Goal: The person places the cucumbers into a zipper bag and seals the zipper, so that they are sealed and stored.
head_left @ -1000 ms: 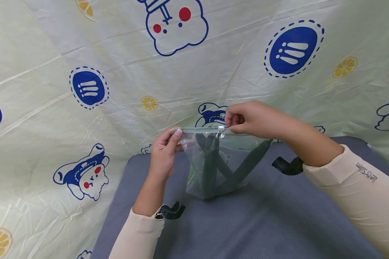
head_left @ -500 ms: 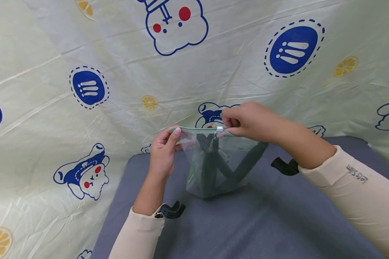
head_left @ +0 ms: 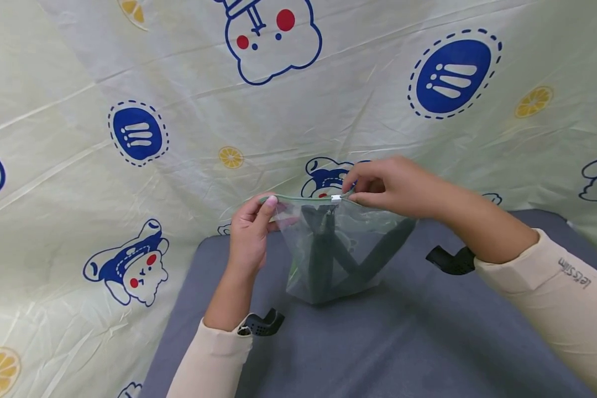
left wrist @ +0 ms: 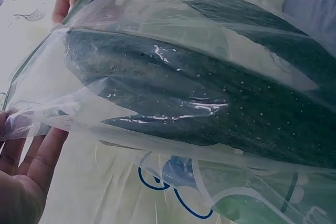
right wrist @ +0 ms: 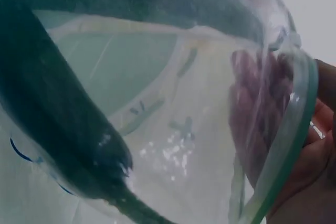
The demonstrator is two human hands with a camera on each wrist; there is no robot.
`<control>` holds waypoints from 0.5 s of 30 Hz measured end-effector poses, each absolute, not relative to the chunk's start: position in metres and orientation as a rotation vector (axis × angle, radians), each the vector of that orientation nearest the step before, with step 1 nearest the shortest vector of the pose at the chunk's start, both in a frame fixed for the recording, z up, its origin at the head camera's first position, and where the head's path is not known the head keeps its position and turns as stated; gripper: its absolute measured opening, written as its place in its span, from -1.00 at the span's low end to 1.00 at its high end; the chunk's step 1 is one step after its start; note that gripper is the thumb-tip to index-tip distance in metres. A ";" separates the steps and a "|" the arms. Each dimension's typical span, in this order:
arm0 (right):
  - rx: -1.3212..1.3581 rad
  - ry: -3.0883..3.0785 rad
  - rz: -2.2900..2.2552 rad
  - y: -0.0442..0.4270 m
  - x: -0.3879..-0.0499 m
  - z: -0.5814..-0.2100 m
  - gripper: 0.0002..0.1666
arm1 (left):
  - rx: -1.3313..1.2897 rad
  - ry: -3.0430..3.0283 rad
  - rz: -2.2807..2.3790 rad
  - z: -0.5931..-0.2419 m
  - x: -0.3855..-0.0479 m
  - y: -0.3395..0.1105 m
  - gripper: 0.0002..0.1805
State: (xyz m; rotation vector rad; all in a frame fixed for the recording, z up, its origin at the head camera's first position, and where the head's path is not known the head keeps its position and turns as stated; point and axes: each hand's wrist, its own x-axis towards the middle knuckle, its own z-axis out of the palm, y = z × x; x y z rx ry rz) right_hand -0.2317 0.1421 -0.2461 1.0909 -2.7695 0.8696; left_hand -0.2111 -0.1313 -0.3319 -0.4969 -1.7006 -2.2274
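Note:
A clear zipper bag (head_left: pixel 288 243) with a green-lined top edge and a white slider (head_left: pixel 335 198) stands on the grey surface. Inside lean several long dark green cucumbers (head_left: pixel 321 254); pale bumps show on one cucumber (left wrist: pixel 252 108) in the left wrist view. My left hand (head_left: pixel 249 232) pinches the left end of the bag's top edge, thumb in front. Just right of the slider, my right hand (head_left: pixel 390 185) pinches the same edge between thumb and fingers. The right wrist view shows a cucumber (right wrist: pixel 68 114) through the film, and the bag's green rim (right wrist: pixel 310 103) beside my right hand (right wrist: pixel 299 182).
The grey cloth-covered surface (head_left: pixel 328 348) extends in front of and around the bag. Behind and to the left hangs a pale sheet (head_left: pixel 189 99) printed with blue cartoons and orange slices. A dark camera mount (head_left: pixel 263 322) juts from the left wrist.
The white slider has shifted slightly left along the top edge. My right hand has dipped left, then come back a little right, still at the edge. My left hand has stayed nearly still.

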 end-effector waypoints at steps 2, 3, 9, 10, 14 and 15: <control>1.061 -2.768 0.916 0.143 -0.229 -0.248 -0.78 | -0.492 -1.692 -2.226 -0.332 -0.211 -0.131 -0.72; 1.042 -2.770 0.928 0.142 -0.228 -0.249 -0.78 | -0.491 -1.687 -2.225 -0.333 -0.211 -0.131 -0.73; 0.994 -2.718 0.836 0.135 -0.219 -0.258 -0.73 | -0.522 -1.702 -2.205 -0.333 -0.211 -0.130 -0.74; 0.994 -2.696 0.810 0.133 -0.218 -0.259 -0.75 | -0.524 -1.704 -2.200 -0.333 -0.210 -0.130 -0.74; 0.969 -2.629 0.777 0.128 -0.217 -0.261 -0.85 | -0.498 -1.712 -2.191 -0.330 -0.209 -0.130 -0.73; 0.959 -2.626 0.784 0.128 -0.217 -0.261 -0.86 | -0.488 -1.717 -2.187 -0.329 -0.209 -0.131 -0.73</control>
